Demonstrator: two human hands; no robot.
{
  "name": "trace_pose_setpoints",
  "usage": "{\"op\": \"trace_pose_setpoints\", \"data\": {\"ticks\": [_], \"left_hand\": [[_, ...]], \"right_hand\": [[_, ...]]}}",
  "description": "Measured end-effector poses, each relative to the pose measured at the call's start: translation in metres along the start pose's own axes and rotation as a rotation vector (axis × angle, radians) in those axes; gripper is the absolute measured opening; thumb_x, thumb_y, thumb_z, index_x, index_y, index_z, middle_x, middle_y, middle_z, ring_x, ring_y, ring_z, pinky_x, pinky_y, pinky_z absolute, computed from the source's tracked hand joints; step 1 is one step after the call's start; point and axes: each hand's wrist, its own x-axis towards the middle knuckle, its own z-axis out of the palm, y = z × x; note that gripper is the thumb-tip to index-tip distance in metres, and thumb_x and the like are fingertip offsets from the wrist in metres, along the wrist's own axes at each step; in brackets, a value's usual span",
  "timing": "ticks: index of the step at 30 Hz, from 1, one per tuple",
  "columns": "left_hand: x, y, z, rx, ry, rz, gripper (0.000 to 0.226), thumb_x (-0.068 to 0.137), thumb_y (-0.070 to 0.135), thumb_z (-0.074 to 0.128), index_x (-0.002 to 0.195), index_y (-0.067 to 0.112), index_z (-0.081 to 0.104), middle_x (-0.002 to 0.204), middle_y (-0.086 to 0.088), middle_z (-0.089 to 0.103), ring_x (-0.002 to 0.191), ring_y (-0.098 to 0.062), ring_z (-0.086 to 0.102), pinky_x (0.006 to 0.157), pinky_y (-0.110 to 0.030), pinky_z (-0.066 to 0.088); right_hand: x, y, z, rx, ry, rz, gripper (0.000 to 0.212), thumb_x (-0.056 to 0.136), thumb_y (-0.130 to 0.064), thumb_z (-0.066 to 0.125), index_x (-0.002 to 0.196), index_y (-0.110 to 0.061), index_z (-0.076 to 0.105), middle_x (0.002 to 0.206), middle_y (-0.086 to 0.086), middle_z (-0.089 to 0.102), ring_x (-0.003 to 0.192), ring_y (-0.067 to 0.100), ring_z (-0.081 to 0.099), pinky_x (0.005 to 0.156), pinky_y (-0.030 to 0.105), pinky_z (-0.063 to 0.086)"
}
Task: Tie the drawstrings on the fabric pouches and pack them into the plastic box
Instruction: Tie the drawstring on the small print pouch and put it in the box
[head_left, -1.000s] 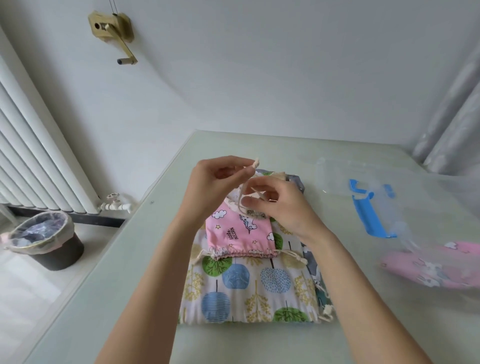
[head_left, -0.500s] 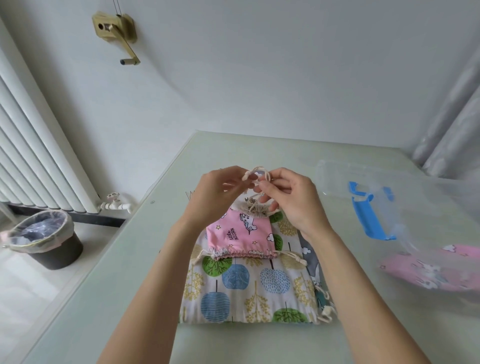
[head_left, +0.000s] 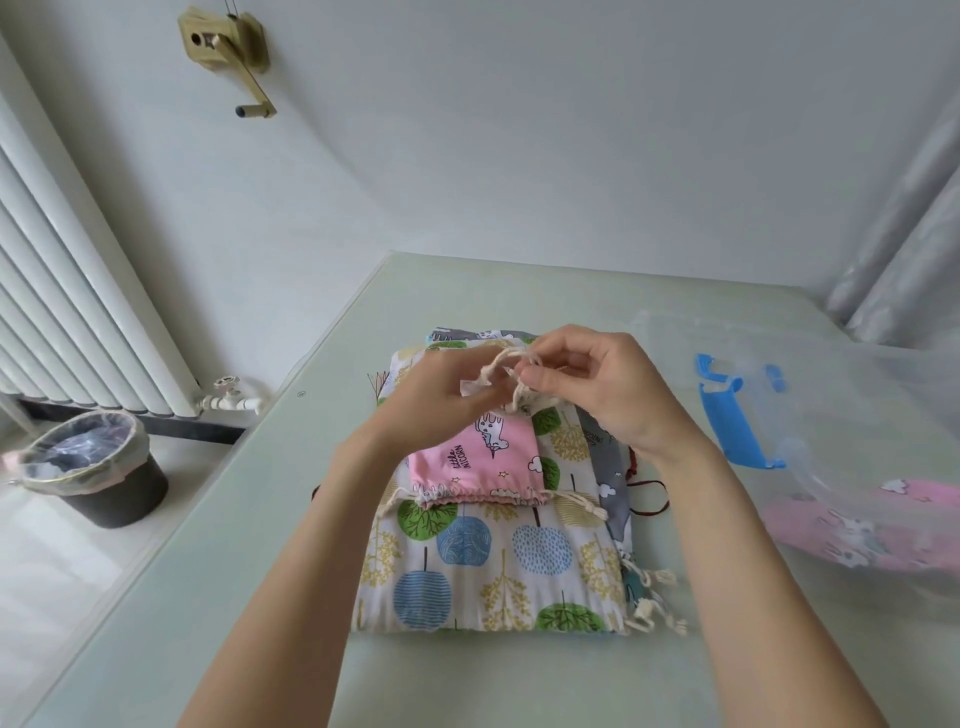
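Observation:
A stack of flat fabric pouches lies mid-table, topped by a large tree-print pouch (head_left: 488, 561). On it rests a small pink unicorn pouch (head_left: 483, 457), its gathered mouth facing me. Above the far end of the stack, my left hand (head_left: 436, 400) and my right hand (head_left: 597, 389) pinch a cream drawstring (head_left: 501, 364) looped between their fingertips. It belongs to a small pale pouch mostly hidden under my hands. At the right stands the clear plastic box (head_left: 831, 415) with blue clips (head_left: 727, 415), holding a pink pouch (head_left: 872, 525).
A grey pouch (head_left: 613, 478) with a dark red cord sticks out at the stack's right side. The pale green table (head_left: 249, 597) meets a wall behind. On the floor to the left are a lined bin (head_left: 88, 467) and a white radiator (head_left: 62, 291). Curtains hang at the right.
My hands have come together and shifted slightly away from me, working the cream drawstring into a loop. The pink unicorn pouch and the stack have stayed in place.

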Motion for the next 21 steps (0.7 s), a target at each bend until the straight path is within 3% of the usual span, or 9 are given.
{"op": "trace_pose_setpoints", "data": {"ticks": [4,8,11,14,17,21], "left_hand": [[0.0,0.007,0.0,-0.179,0.085,-0.081,0.019,0.093,0.012,0.052,0.094,0.02,0.069,0.07,0.007,0.07,0.069,-0.001,0.065,0.066,-0.012,0.044],[-0.002,0.011,-0.001,-0.294,0.03,-0.135,0.014,0.092,0.014,0.057,0.098,0.021,0.068,0.064,-0.003,0.071,0.065,-0.009,0.067,0.066,-0.013,0.046],[-0.002,0.01,-0.004,-0.333,-0.038,-0.145,0.018,0.092,0.014,0.055,0.103,0.025,0.064,0.057,0.002,0.069,0.06,-0.007,0.066,0.063,-0.011,0.047],[-0.003,0.009,-0.006,-0.32,-0.098,-0.138,0.016,0.092,0.014,0.056,0.103,0.017,0.067,0.058,0.003,0.068,0.06,-0.005,0.064,0.063,-0.012,0.046],[0.001,0.003,-0.005,-0.266,0.0,-0.143,0.01,0.088,0.016,0.062,0.083,0.021,0.07,0.072,0.0,0.07,0.067,-0.007,0.065,0.068,-0.017,0.048],[0.004,-0.006,-0.002,-0.335,0.253,-0.219,0.015,0.089,0.028,0.06,0.075,0.031,0.067,0.102,0.005,0.058,0.086,-0.009,0.063,0.081,-0.024,0.048]], "right_hand": [[0.002,0.007,0.004,-0.308,0.203,-0.19,0.012,0.073,-0.003,0.076,0.079,-0.012,0.071,0.086,0.0,0.065,0.077,0.008,0.062,0.075,0.032,0.053],[0.004,0.01,0.009,-0.363,0.27,-0.337,0.011,0.073,0.001,0.075,0.077,-0.008,0.071,0.085,0.0,0.064,0.074,0.01,0.062,0.07,0.03,0.054],[0.004,0.01,0.012,-0.314,0.257,-0.385,0.01,0.074,0.003,0.074,0.079,-0.006,0.072,0.086,0.003,0.065,0.077,0.009,0.064,0.073,0.024,0.055],[0.004,0.011,0.014,-0.276,0.247,-0.391,0.01,0.075,0.001,0.074,0.081,-0.007,0.072,0.087,0.002,0.064,0.077,0.011,0.065,0.074,0.023,0.055],[0.005,0.013,0.011,-0.236,0.23,-0.372,0.009,0.078,-0.002,0.072,0.086,-0.006,0.073,0.088,0.002,0.067,0.079,0.011,0.066,0.075,0.022,0.054],[0.006,0.018,0.008,-0.084,0.196,-0.196,0.012,0.087,-0.012,0.063,0.093,-0.01,0.073,0.092,-0.003,0.072,0.086,0.005,0.068,0.078,0.018,0.052]]}}
